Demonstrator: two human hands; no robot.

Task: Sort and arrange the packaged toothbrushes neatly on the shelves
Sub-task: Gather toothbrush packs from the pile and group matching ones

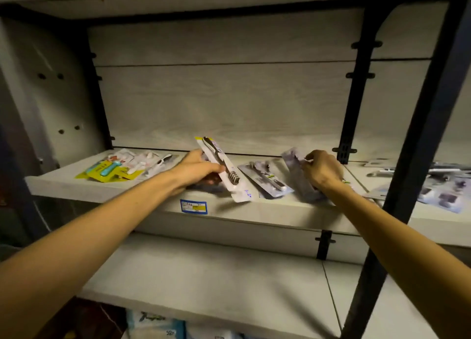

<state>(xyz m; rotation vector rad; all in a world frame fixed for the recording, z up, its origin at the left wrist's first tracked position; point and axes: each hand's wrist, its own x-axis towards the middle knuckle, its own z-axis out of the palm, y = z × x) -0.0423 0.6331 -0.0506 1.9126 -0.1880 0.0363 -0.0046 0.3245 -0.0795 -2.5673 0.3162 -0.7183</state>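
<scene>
Item: my left hand (197,169) is gripping the white carded toothbrush pack (224,169), long axis tilted, bristles toward me; my right hand (322,172) is pinching the grey blister pack (297,169) on the pale wooden shelf (280,211).

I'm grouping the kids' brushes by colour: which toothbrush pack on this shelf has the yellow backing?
The yellow pack at the shelf's far left end, holding teal-handled brushes. The packs beside it and those at the hands look white, grey or pale purple.

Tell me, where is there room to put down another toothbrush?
The lower shelf looks bare. On the upper shelf, a bare strip runs along the front edge left of the price label. It is crowded from the yellow pack across to both hands.
</scene>
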